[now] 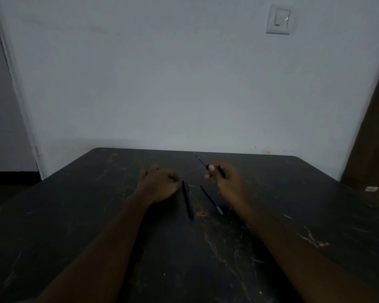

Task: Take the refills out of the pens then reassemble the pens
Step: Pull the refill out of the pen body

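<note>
Dark scratched table [271, 248] with loads of bare surface on every side of the work spot; far edge butts up against a pale wall [162, 73], rounded far corners visible left and right. Light switch [279, 19] high on the wall, small white tag [371, 189] near the right table edge, too blurry to read. No readable writing or brand anywhere, too dim.

Left hand [161, 185] resting knuckles-up on the table, fingers curled in loosely; can't tell if anything is inside it. Just right of it, a dark pen [188, 200] lying flat, running roughly toward the camera. Beside that, slightly apart, a thin refill [211, 200] lying at a slant, pale tip at the near end.

Right hand [227, 178] raised a bit off the table, thumb and fingers pinched on a second refill [200, 160], which pokes up and away to the left toward the far edge. Both forearms stretched forward, hands apart with the pen and loose refill between them.
</note>
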